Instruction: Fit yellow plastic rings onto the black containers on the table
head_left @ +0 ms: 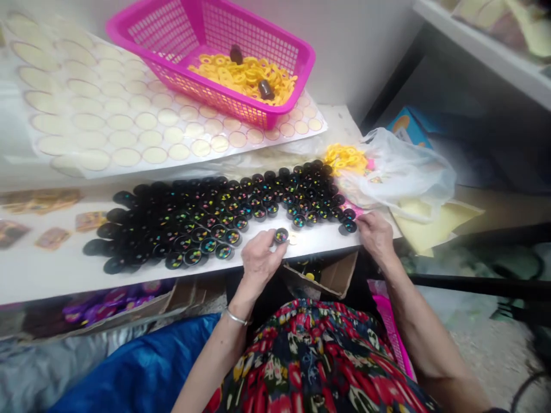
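Note:
My left hand (263, 257) grips a small round black cup (281, 235) with coloured bits in it, held between thumb and fingers near the table's front edge. A pale round disc (293, 237) shows just beside that cup. My right hand (376, 234) has its fingertips pinched together at the right end of the cups, close to a black cup (349, 227); whatever is between them is hidden. Rows of similar black cups (206, 221) with coloured bits stand packed together beyond and left of my hands.
A pink basket (172, 69) with yellow ring-like pieces and two dark caps stands on a sheet of round cream stickers (120, 137). Right of the cups lie yellow pieces (344, 158) and a white plastic bag (400, 172). Below the table edge is a cardboard box (340, 275).

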### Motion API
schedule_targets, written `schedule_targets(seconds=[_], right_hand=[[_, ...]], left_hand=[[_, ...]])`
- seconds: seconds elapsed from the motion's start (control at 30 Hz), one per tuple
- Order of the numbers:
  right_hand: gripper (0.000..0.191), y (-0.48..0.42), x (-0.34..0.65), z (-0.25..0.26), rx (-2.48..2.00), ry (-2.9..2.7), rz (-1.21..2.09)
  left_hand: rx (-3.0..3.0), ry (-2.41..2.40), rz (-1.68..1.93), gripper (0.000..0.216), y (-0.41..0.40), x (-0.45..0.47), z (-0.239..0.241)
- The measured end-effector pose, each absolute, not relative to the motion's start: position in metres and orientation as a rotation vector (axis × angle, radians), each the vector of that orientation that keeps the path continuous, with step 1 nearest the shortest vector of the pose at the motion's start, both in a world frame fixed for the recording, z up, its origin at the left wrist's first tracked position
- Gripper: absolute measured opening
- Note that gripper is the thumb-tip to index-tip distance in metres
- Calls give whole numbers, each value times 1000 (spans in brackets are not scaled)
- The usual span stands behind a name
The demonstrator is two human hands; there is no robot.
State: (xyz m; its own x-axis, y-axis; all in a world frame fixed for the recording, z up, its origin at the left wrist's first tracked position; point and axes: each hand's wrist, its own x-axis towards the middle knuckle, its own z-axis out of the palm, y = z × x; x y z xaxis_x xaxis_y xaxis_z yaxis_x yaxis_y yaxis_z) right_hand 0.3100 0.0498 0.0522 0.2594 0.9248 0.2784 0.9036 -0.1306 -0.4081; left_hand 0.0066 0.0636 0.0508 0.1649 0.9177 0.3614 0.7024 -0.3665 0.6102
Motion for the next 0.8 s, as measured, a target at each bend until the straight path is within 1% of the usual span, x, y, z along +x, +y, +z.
schedule_targets(seconds=[0.1, 0.17, 0.23, 0.3, 0.37, 0.43, 0.5, 0.57, 0.67, 0.73, 0.8], right_hand=[[15, 47, 308, 59, -1993, -1634, 27], [13, 42, 298, 72, -1921, -1563, -10], [12, 36, 279, 90, -1817, -1457, 35], [12, 30, 253, 106, -1690, -1352, 308], [12, 27, 225, 118, -1540, -1149, 748], [13, 28, 203, 124, -1356, -893, 1110], [15, 30, 188, 126, -1199, -692, 1357], [15, 31, 181, 127, -1100, -567, 1510], [16, 32, 180, 125, -1056, -485, 1615], [16, 32, 180, 121, -1087, -505, 1621], [15, 30, 179, 115, -1181, -609, 1547]], left_hand=[[2144, 1573, 988, 15, 62, 6, 52], [2142, 1571, 989, 15, 62, 6, 52], [2146, 1559, 999, 15, 62, 5, 52], [2152, 1556, 1018, 15, 63, 5, 50], [2146, 1560, 1030, 15, 63, 5, 49], [2139, 1562, 1026, 16, 64, 6, 48], [2140, 1557, 1014, 17, 63, 6, 49], [2148, 1560, 1000, 17, 62, 7, 50], [2154, 1575, 982, 17, 62, 6, 51], [2157, 1583, 981, 18, 62, 6, 50], [2161, 1588, 982, 18, 62, 6, 49]])
